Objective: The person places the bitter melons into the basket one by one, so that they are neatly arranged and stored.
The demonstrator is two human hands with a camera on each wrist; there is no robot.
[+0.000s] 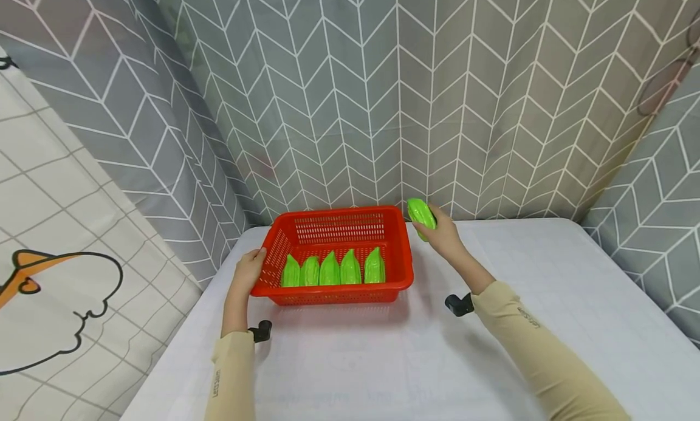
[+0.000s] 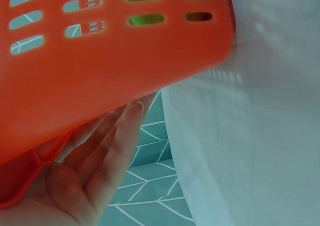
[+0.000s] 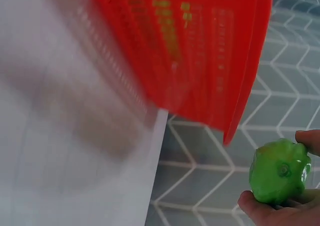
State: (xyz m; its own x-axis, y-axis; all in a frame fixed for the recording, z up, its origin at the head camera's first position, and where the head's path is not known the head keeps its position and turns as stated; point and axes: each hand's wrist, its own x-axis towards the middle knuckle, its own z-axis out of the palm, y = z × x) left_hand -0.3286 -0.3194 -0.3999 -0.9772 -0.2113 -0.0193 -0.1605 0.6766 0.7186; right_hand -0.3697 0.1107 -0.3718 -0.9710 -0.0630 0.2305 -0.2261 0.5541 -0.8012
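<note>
A red plastic basket (image 1: 333, 296) with slotted walls is on the white table in the head view. Several bright green, ridged, pointed fruits (image 1: 330, 270) stand in a row along its near side. My left hand (image 1: 250, 269) grips the basket's left rim, and in the left wrist view its fingers (image 2: 117, 141) lie along the outside of the wall. Just right of the basket, my right hand (image 1: 445, 236) holds another green ridged fruit (image 1: 421, 214) above the table. The right wrist view shows this fruit's blunt end (image 3: 280, 171) between thumb and fingers.
The white-covered table (image 1: 339, 360) extends to the front and right of the basket. Close behind it hangs a grey curtain (image 1: 350, 105) with white chevron lines. A white grid-patterned sheet (image 1: 65, 202) hangs at the left. Each wrist wears a black camera mount (image 1: 459, 304).
</note>
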